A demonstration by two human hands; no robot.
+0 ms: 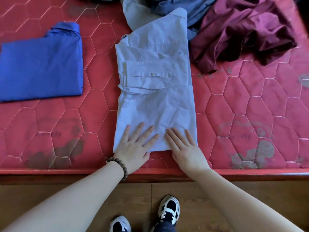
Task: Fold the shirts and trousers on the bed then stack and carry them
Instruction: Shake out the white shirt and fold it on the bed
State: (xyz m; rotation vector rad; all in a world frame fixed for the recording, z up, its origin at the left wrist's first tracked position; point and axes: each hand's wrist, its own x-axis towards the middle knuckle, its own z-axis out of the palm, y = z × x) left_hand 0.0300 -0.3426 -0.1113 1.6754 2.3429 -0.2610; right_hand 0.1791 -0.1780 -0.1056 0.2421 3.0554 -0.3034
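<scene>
Fingers (pixel 151 133) straight and spread on both sides, lying flat on cloth, gripping nothing. My left hand (pixel 133 148) and right hand (pixel 184 148) press the near hem of the pale blue cotton shirt (pixel 155 91), which lies folded into a long panel in the middle of the red quilted mattress (pixel 250 106), sleeves and cuff tucked across its centre, collar at the far end.

Handling, as I judge it: light, limp, creased fabric; it will sag and unfold if lifted by one edge. Best taken at the two near corners, then folded up toward the collar.

Royal blue folded shirt (pixel 41 67) sits well apart to the left. Crumpled maroon garment (pixel 242 34) and grey-blue heap (pixel 167 5) lie unfolded at the far side, the heap touching the pale shirt's collar.

No containers visible; nothing holds the clothes but the mattress.
</scene>
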